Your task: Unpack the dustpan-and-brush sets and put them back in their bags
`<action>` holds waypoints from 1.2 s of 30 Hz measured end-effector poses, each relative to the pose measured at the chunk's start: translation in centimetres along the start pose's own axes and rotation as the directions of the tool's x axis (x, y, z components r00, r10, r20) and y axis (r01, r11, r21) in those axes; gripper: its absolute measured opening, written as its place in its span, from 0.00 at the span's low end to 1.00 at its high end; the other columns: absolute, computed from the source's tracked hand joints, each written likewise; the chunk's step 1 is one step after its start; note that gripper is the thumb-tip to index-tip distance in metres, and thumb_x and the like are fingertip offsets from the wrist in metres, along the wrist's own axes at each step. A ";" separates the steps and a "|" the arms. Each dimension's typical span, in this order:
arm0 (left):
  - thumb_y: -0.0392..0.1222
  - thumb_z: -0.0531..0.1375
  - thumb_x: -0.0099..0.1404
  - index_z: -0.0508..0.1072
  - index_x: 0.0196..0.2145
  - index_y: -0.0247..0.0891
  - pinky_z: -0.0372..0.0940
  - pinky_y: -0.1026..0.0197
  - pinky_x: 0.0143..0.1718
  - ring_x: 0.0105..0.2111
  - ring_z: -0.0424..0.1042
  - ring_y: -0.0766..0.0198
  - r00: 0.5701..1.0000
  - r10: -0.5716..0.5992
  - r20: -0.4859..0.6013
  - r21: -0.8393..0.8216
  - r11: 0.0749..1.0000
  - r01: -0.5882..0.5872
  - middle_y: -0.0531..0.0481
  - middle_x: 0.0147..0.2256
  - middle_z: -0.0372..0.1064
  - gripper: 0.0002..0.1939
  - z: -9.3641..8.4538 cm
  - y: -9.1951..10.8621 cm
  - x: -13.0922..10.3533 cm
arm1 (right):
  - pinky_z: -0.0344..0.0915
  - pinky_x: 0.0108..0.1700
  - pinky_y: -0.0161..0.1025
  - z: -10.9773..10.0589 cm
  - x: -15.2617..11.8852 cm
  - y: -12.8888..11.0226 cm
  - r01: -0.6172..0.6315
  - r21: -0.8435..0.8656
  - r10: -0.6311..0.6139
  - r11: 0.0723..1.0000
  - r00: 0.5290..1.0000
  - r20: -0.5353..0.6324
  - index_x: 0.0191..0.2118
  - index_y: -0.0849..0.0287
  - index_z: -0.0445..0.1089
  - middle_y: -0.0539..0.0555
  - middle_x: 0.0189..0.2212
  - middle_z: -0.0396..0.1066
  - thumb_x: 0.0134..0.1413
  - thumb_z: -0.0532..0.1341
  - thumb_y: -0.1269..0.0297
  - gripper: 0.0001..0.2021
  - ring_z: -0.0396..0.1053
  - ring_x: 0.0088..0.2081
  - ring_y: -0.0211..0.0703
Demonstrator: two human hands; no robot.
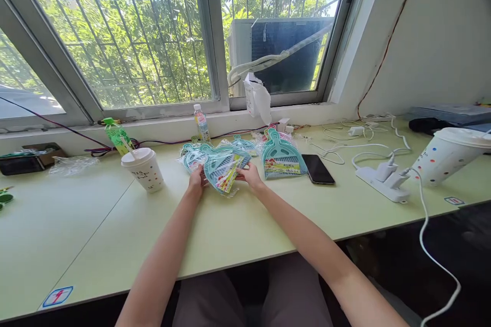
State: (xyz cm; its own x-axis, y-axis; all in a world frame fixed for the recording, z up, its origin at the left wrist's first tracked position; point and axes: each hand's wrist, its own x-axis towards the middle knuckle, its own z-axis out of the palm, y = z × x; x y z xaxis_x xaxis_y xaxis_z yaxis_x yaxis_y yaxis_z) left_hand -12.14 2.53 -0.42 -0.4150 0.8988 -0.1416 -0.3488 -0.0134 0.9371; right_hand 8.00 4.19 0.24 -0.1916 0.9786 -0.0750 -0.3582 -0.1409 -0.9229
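Both my hands hold a mint-green mini dustpan and brush set (220, 167) in clear plastic wrap, with a bright printed label, tilted just over the table. My left hand (196, 180) grips its left side; fingers partly hide behind the wrap. At its right edge, my right hand (250, 174) pinches near the label. More wrapped sets lie right behind it, one of them a dustpan (241, 144) at the back. To the right of my hand rests another dustpan set (283, 156) with its label facing up.
A paper cup with a straw (143, 171) and a green bottle (115, 135) stand left. A small bottle (201, 122) is near the sill. On the right are a black phone (317, 169), a power strip (383, 182) with cables and a large dotted cup (441, 158).
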 end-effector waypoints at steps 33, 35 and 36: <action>0.57 0.49 0.70 0.70 0.52 0.32 0.71 0.59 0.41 0.36 0.77 0.59 0.922 -0.096 0.374 0.046 0.995 0.085 0.38 0.41 0.76 0.27 -1.7 2.2 -0.9 | 0.76 0.36 0.39 -1.6 -0.4 -2.3 0.044 -0.036 -0.043 0.998 0.999 0.025 0.40 0.58 0.66 0.51 0.31 0.76 0.55 0.61 0.76 0.08 0.75 0.28 0.37; 0.57 0.56 0.66 0.72 0.49 0.35 0.71 0.59 0.39 0.36 0.76 0.59 0.888 -0.087 0.451 0.109 0.993 0.042 0.42 0.39 0.76 0.24 -0.8 1.8 -1.4 | 0.76 0.38 0.40 -1.6 -0.4 -2.5 0.042 -0.077 -0.037 0.996 0.997 0.072 0.40 0.58 0.66 0.51 0.31 0.76 0.55 0.62 0.74 0.08 0.75 0.28 0.37; 0.55 0.60 0.63 0.72 0.47 0.36 0.71 0.60 0.36 0.34 0.75 0.60 0.902 -0.068 0.426 0.132 0.991 0.012 0.44 0.37 0.75 0.21 -0.4 1.5 -1.6 | 0.76 0.40 0.41 -1.7 -0.3 -2.5 0.040 -0.105 -0.029 0.994 0.994 0.105 0.40 0.58 0.66 0.51 0.31 0.76 0.54 0.63 0.73 0.08 0.75 0.28 0.38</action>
State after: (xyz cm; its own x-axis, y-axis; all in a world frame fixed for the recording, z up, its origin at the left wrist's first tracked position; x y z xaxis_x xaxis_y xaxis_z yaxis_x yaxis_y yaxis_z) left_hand -12.33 0.93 1.05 0.0072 0.9984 -0.0554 -0.2394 0.0555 0.9693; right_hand 10.50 4.53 1.96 -0.2757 0.9612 -0.0079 -0.2678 -0.0847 -0.9597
